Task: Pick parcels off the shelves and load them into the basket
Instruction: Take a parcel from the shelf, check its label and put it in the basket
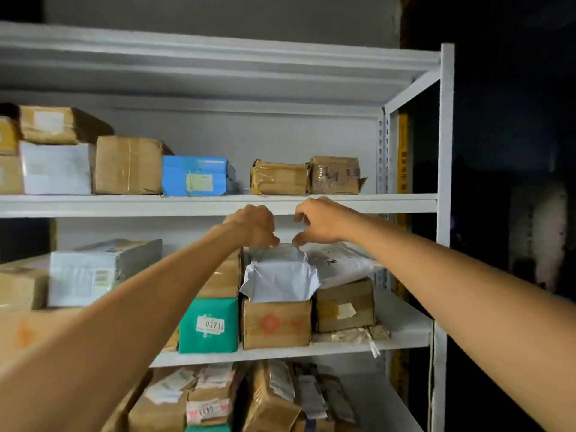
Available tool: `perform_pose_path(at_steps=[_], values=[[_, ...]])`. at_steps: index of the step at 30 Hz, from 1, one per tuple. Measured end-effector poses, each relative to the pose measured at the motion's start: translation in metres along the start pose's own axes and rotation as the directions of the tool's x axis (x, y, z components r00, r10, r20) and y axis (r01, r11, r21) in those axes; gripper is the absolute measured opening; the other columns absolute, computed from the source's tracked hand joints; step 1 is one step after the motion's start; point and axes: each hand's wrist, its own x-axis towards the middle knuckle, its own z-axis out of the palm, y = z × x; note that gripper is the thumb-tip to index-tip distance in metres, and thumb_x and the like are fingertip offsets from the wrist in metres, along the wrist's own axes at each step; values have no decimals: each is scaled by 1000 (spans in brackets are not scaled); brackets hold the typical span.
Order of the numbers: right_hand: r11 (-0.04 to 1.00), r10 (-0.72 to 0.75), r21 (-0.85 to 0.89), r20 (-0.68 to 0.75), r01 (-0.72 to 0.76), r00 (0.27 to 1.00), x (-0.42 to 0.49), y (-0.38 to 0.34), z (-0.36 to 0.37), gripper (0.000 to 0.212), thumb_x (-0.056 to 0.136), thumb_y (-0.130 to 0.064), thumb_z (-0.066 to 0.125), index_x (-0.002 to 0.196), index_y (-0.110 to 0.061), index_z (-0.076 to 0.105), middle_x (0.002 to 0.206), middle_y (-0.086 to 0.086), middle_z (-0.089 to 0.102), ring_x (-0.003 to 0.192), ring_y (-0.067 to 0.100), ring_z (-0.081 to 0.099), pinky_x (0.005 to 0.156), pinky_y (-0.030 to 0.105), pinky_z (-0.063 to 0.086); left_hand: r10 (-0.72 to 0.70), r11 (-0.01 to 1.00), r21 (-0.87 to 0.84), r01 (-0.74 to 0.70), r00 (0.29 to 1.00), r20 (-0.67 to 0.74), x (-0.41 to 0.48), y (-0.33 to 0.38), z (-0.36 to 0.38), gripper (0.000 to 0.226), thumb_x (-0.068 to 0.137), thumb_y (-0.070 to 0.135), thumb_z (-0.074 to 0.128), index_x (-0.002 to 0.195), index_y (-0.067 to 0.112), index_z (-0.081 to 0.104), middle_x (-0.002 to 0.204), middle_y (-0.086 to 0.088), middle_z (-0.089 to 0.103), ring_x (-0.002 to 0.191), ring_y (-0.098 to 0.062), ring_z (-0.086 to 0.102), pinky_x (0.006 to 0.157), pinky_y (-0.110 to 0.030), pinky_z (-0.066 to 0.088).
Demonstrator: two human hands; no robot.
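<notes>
A white plastic-wrapped parcel (pixel 280 277) sits on top of a brown carton (pixel 276 324) on the middle shelf (pixel 405 333). My left hand (pixel 254 226) is curled over the parcel's top left corner and pinches the wrapping there. My right hand (pixel 319 221) hovers just above the parcel's top right, thumb and fingers curved and apart, holding nothing. Both arms reach forward into the shelf. No basket is in view.
A teal parcel (pixel 208 325) and a flat white mailer (pixel 343 263) flank the parcel. The upper shelf (pixel 218 204) carries brown cartons and a blue box (pixel 196 176). More parcels crowd the bottom shelf. A white upright post (pixel 444 182) bounds the rack at right; beyond is dark.
</notes>
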Motion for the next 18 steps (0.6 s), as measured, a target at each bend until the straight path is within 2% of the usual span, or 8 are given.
perform_pose_path(at_steps=[5, 9, 11, 15, 18], values=[[1000, -21, -3, -36, 21, 999, 30, 7, -17, 53, 81, -36, 74, 123, -12, 54, 119, 6, 55, 102, 24, 54, 78, 32, 43, -48, 997, 47, 53, 994, -95, 18, -5, -34, 42, 83, 43, 67, 117, 19, 63, 123, -6, 58, 111, -27, 55, 96, -39, 47], [998, -13, 64, -76, 18, 997, 51, 14, -21, 44, 79, -35, 76, 109, -9, 59, 106, 7, 60, 96, 26, 58, 82, 35, 48, -64, 994, 78, 73, 992, -111, 38, -19, -46, 45, 83, 45, 64, 118, 17, 62, 122, -6, 59, 111, -29, 55, 95, -41, 47], [994, -2, 106, -106, 14, 994, 59, 16, -24, 43, 79, -34, 77, 108, -8, 60, 105, 7, 60, 95, 24, 58, 83, 36, 47, -67, 993, 92, 79, 990, -128, 50, -27, -48, 45, 83, 46, 64, 115, 15, 63, 120, -6, 60, 109, -29, 55, 94, -41, 48], [991, 60, 131, -172, -38, 983, 83, 21, -30, 44, 76, -32, 77, 106, -3, 63, 103, 15, 65, 88, 25, 60, 74, 35, 48, -63, 996, 58, 74, 985, -161, 78, -43, -48, 42, 80, 42, 68, 112, 15, 63, 116, -7, 62, 105, -29, 57, 91, -38, 49], [988, 109, 127, -217, -83, 970, 99, 21, -38, 42, 77, -32, 75, 106, -4, 65, 104, 14, 67, 93, 28, 62, 84, 42, 53, -54, 998, 11, 58, 977, -205, 97, -56, -49, 45, 80, 40, 69, 115, 13, 60, 115, -9, 61, 105, -29, 57, 88, -37, 49]])
